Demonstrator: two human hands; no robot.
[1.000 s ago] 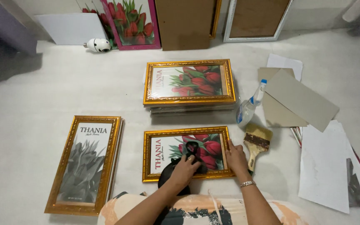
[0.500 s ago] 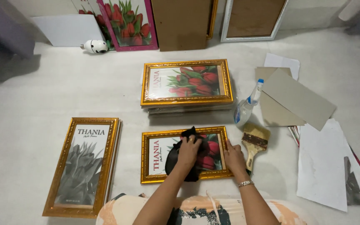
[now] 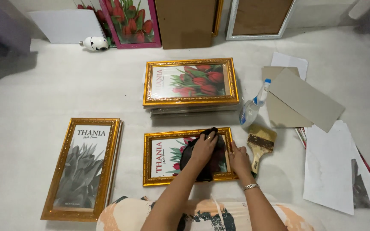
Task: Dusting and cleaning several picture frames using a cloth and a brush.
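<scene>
A small gold picture frame [image 3: 159, 157] with a red tulip print lies flat on the pale floor in front of me. My left hand [image 3: 204, 147] presses a black cloth [image 3: 195, 162] onto its glass, over the right half of the picture. My right hand [image 3: 239, 159], wearing a bracelet at the wrist, rests flat on the frame's right edge and holds it down. Behind this frame stands a stack of similar gold tulip frames [image 3: 190, 82].
A tall gold frame with a grey flower print [image 3: 82, 166] lies at the left. A spray bottle [image 3: 254, 105] and a wide paintbrush [image 3: 259, 144] lie right of the frame. Cardboard sheets [image 3: 305, 99] and papers [image 3: 339, 167] spread at the right; more frames lean on the back wall.
My left hand has slid the black cloth up and to the right across the glass. My right hand has stayed on the frame's right edge.
</scene>
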